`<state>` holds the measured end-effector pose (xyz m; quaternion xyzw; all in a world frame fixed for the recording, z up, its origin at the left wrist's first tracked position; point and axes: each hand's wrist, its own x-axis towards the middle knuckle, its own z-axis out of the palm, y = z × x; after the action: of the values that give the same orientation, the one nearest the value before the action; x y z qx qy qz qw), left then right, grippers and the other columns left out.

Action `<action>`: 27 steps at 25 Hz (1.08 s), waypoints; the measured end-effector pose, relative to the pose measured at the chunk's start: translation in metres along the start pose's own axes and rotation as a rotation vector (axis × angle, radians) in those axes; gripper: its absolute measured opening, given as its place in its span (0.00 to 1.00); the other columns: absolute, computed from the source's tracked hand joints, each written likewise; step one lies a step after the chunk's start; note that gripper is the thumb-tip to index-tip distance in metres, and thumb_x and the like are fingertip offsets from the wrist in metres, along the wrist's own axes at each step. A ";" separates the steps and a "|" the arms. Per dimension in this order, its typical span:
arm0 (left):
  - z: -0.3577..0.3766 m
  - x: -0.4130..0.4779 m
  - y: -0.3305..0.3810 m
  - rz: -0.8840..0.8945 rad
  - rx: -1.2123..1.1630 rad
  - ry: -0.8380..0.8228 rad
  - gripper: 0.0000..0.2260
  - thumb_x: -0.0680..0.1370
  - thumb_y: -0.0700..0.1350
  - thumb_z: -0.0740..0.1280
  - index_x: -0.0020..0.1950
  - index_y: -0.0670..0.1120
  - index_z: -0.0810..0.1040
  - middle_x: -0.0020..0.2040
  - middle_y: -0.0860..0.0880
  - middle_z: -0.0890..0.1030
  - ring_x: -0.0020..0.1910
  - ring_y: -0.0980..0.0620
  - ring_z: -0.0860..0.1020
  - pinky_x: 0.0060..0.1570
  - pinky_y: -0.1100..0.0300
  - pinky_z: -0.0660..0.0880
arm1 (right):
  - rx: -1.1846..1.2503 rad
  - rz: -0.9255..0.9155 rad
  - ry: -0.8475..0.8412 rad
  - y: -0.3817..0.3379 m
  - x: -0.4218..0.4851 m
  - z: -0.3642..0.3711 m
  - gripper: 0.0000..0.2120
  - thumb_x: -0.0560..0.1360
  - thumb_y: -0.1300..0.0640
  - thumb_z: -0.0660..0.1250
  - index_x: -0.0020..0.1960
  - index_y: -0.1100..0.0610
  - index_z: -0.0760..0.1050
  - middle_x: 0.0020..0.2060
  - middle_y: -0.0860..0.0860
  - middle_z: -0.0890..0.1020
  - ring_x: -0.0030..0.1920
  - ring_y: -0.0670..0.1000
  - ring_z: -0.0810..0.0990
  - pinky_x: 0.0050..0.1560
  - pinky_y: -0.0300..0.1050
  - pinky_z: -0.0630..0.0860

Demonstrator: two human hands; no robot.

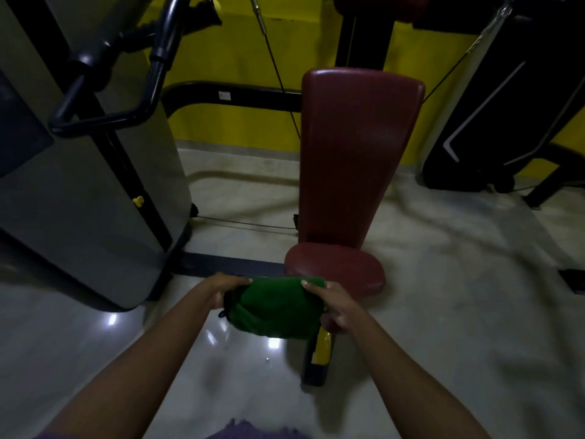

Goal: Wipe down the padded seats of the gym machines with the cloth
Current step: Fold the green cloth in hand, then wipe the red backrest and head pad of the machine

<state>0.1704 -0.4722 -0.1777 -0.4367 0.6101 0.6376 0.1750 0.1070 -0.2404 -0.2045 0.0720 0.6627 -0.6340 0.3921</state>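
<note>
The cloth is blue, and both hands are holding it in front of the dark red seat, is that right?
Not quite. The cloth is green, not blue. The head view shows the left hand and the right hand both holding it in front of the dark red seat.

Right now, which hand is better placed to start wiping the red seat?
Probably the right hand. It grips the green cloth at the front edge of the red seat, while the left hand holds the other end out over the floor.
</note>
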 end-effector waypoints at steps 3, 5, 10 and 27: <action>-0.002 -0.003 -0.003 0.176 0.043 0.043 0.41 0.66 0.39 0.77 0.73 0.39 0.58 0.66 0.39 0.69 0.63 0.37 0.72 0.58 0.45 0.74 | -0.033 -0.035 -0.010 -0.002 0.000 -0.005 0.17 0.72 0.59 0.71 0.56 0.67 0.77 0.50 0.61 0.83 0.48 0.55 0.83 0.48 0.46 0.81; -0.001 -0.008 -0.003 0.387 0.196 0.004 0.42 0.65 0.36 0.77 0.74 0.48 0.60 0.68 0.41 0.66 0.66 0.39 0.69 0.59 0.46 0.74 | -0.008 -0.065 0.002 -0.010 -0.007 -0.011 0.15 0.73 0.60 0.70 0.55 0.68 0.77 0.47 0.59 0.84 0.44 0.54 0.84 0.45 0.45 0.81; 0.013 -0.036 0.016 0.886 0.819 0.284 0.13 0.70 0.38 0.73 0.54 0.43 0.81 0.51 0.43 0.77 0.54 0.45 0.75 0.49 0.59 0.71 | -0.085 -0.119 0.000 -0.045 -0.013 -0.023 0.15 0.71 0.52 0.71 0.51 0.63 0.78 0.49 0.60 0.83 0.50 0.56 0.82 0.50 0.48 0.80; 0.094 -0.087 0.026 0.597 -0.128 -0.356 0.07 0.72 0.41 0.69 0.47 0.44 0.74 0.45 0.44 0.79 0.45 0.45 0.79 0.39 0.58 0.76 | 0.552 -0.232 0.195 -0.054 -0.033 0.032 0.24 0.78 0.43 0.58 0.72 0.46 0.60 0.64 0.57 0.74 0.59 0.59 0.76 0.58 0.60 0.75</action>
<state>0.1673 -0.3633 -0.1065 -0.1315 0.6295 0.7637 0.0566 0.1113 -0.2662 -0.1386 0.1601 0.5040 -0.8204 0.2175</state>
